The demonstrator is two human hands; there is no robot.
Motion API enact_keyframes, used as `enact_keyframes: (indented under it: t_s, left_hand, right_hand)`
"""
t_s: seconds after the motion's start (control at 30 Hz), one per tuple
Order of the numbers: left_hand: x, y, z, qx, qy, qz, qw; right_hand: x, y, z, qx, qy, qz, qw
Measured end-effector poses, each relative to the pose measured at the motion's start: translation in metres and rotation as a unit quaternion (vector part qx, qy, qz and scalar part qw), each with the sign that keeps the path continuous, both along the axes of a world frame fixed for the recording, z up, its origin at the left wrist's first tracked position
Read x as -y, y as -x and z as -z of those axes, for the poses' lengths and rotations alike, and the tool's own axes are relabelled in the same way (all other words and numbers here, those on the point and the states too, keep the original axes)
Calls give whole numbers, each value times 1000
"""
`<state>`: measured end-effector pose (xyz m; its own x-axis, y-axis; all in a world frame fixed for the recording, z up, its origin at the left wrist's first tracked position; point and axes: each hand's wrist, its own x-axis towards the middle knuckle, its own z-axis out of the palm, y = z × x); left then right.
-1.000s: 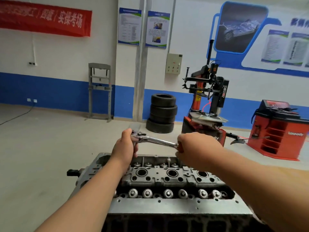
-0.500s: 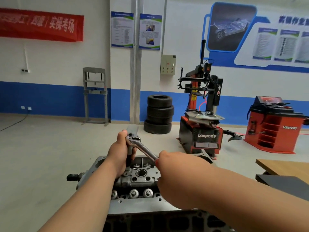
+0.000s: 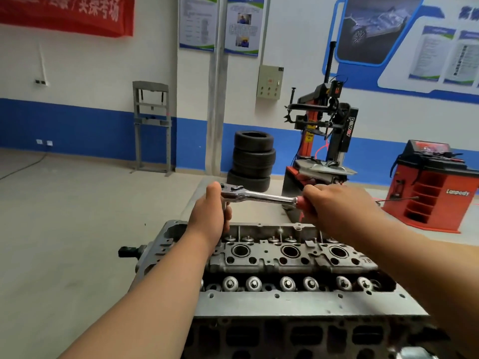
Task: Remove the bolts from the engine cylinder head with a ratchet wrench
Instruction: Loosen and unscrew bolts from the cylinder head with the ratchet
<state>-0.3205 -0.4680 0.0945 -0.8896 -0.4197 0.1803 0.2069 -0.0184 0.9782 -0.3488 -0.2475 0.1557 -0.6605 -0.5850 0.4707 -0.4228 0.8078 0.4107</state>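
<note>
Head view: left grip and right grip both closed round ratchet wrench.

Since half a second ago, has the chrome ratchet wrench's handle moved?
Yes: the wrench handle swung away, from above the grey metal cylinder head to along its far edge.

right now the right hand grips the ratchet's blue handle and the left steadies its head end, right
Not quite: the head view shows the handle in the right hand is red, not blue. The left hand does steady the ratchet wrench at its head end.
</note>
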Motion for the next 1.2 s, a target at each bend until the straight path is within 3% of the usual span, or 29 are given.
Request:
enact_keyframes:
  t_s: [0.33,0.5,0.7,0.83,1.0,1.2]
  left_hand:
    - [0,-1,0,-28,-1,-11,1000]
    - [-2,-2,-1,-46,-6,-29,999]
    - [-2,-12,-6,-117,17,-121,986]
    - [-12,-17,-13,-115,-70,-91,987]
    - [-52,-12,-26,-83,-57,-37,994]
    - [-83,9,-19,-42,-78,26,996]
  right_hand:
    - [110,115,8,97,166,48,980]
    - [123,122,8,77,163,24,983]
    - [81,82,-17,-28,204,-32,978]
    - [39,32,-39,-78,110,-27,990]
    - [-23,-26,-43,-25,64,55,996]
    - [-52,-80,-31,67,50,84,993]
